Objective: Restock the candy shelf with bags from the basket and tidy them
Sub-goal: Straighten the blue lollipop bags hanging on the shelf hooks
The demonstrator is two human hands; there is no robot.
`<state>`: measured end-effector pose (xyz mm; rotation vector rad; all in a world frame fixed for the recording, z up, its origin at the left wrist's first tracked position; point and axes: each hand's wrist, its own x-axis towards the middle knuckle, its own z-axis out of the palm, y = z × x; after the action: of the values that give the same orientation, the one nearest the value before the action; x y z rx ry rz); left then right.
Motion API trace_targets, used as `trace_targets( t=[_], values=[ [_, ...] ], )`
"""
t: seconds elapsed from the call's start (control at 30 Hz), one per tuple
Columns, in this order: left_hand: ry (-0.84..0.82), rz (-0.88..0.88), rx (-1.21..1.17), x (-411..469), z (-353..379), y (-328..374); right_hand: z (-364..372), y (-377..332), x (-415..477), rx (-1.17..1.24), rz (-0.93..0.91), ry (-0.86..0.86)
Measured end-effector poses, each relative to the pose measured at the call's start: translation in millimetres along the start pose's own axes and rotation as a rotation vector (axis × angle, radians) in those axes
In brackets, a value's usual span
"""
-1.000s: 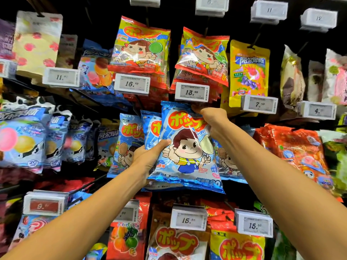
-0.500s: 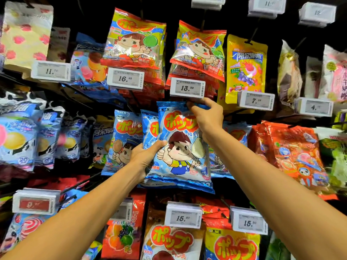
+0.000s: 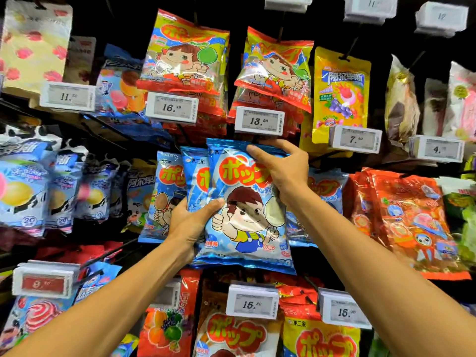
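Item in hand: one blue bag (image 3: 247,215), pillow-shaped, in glossy film with crimped metallic-blue seams at top and bottom. The front carries red-orange katakana "ポップ" outlined in yellow and a cartoon child giving a thumbs-up beside a round white lollipop. "不二家" is printed at the upper left corner and a small "POKO" at the lower right. The film is lightly creased and reflects light.

The left hand (image 3: 190,222) grips the bag's lower left edge, with the thumb pressed on the front and the fingers hidden behind. The right hand (image 3: 283,168) grips the upper right corner, thumb across the front below the top seam, fingers curled over the top edge. The bag is held between both hands, in front of the hanging row. Whether it sits on a peg cannot be told.

Just behind the left hand hang matching blue bags (image 3: 170,191) with the same lettering, one showing a brown lollipop. Directly above the right hand is the 13.99 tag (image 3: 258,121), white and rectangular. Above the left hand is the 16.49 tag (image 3: 171,108), under a red-and-yellow bag (image 3: 185,52) printed with a green lollipop. Up and right of the right hand hangs a flat yellow pouch (image 3: 341,94) printed with grapes, and below it the 7.49 tag (image 3: 355,139). Right of the right forearm are crinkled orange bags (image 3: 412,222). Below the hands is the 15.80 tag (image 3: 253,304). Left of the left forearm is a red tag (image 3: 42,283) beginning "9"; its remaining digits are blurred.
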<state>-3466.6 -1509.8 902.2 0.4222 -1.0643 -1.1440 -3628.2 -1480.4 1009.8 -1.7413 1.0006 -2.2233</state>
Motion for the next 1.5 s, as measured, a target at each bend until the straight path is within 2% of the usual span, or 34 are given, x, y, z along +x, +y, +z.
trace_targets(
  t=[0.53, 0.73, 0.87, 1.0, 1.17, 1.23, 1.27, 1.33, 1.37, 1.43, 1.5],
  values=[
    [0.061, -0.01, 0.181, 11, 5, 15, 4, -16, 23, 0.327, 0.444, 0.046],
    [0.052, -0.057, 0.186, 13, 4, 7, 6, -6, 23, 0.237, 0.357, 0.06],
    [0.103, -0.024, 0.187, 18, 1, -3, 5, 11, 19, 0.119, 0.221, 0.106],
    [0.105, -0.047, 0.243, 22, -4, -12, 9, 18, 25, -0.026, 0.218, 0.131],
    [0.171, 0.073, 0.383, 20, -22, -17, 17, 18, 26, -0.054, 0.242, 0.245],
    [0.191, 0.103, 0.387, 20, -29, -12, 15, 22, 18, -0.229, 0.168, 0.323],
    [0.21, 0.117, 0.385, 20, -34, -9, 14, 25, 10, -0.356, 0.076, 0.375],
    [0.244, 0.154, 0.384, 19, -42, -4, 12, 31, -15, -0.574, -0.237, 0.437],
    [0.25, 0.173, 0.383, 18, -46, -2, 12, 36, -28, -0.644, -0.407, 0.403],
    [0.245, 0.205, 0.395, 17, -52, 4, 11, 47, -48, -0.748, -0.668, 0.195],
    [0.241, 0.234, 0.437, 16, -57, 10, 7, 61, -59, -0.927, -0.76, -0.065]
  ],
)
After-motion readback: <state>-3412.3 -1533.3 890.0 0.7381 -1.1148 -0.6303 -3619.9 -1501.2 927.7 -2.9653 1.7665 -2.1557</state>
